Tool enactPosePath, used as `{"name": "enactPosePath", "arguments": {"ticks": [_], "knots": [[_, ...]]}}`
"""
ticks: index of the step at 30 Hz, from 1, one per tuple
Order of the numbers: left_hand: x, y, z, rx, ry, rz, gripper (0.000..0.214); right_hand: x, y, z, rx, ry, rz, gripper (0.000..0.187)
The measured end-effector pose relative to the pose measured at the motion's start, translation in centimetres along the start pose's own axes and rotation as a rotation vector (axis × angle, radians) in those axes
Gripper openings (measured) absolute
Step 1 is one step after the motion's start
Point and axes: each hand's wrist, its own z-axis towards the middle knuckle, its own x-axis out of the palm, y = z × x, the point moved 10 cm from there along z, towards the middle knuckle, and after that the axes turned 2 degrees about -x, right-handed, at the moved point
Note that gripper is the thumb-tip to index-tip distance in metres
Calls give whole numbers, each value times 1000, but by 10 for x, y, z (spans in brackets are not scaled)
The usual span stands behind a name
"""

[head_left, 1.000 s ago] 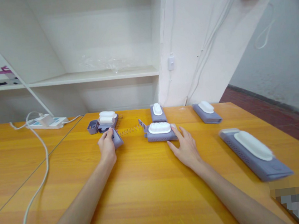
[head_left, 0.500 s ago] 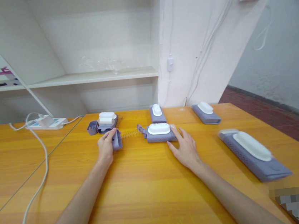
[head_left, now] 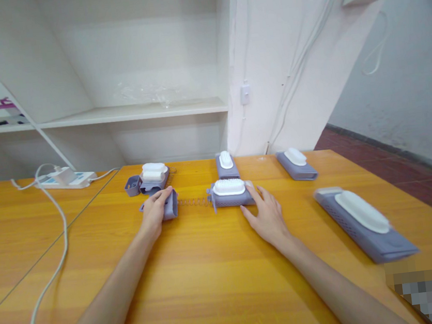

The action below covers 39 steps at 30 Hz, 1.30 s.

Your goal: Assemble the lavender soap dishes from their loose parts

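My left hand (head_left: 156, 210) is closed around a hollow grey-purple plastic housing part (head_left: 170, 206), whose open end faces right. A thin coil spring (head_left: 193, 202) stretches from that part toward a grey-purple case (head_left: 230, 200) with a white bristle brush (head_left: 229, 186) on top. At the case's left end is a small grey-purple clip-like piece (head_left: 211, 199). My right hand (head_left: 266, 213) grips the right end of the case, thumb at the near side and index finger on the end; the other fingers are spread. The case lies flat, bristles up.
Similar brush cases lie at the back middle (head_left: 227, 167), back right (head_left: 297, 165) and right (head_left: 365, 223). Behind my left hand sits another case (head_left: 155, 178) beside a small grey cup-like part (head_left: 133, 185). A power strip (head_left: 65, 179) with a white cable (head_left: 65, 226) is at left.
The clip-like piece at the case's left end has swung from tilted up to pointing down. The housing part in my left hand has turned slightly. My right hand stays on the case.
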Motion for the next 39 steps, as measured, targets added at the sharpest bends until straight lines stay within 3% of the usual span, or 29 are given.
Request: {"name": "enactPosePath", "arguments": {"ticks": [7,20,28,39], "knots": [[-22,2,3,-39,-176,-200,38,-1,1,0,-13,-5,12,56],[-36,1,6,42,-278,-96,43,-3,3,0,-2,12,-1,56],[-16,-9,1,105,-126,56,39,-3,4,-1,-11,10,-1,56],[23,-2,-16,-63,238,-155,36,-2,5,1,-45,5,70,57]]}}
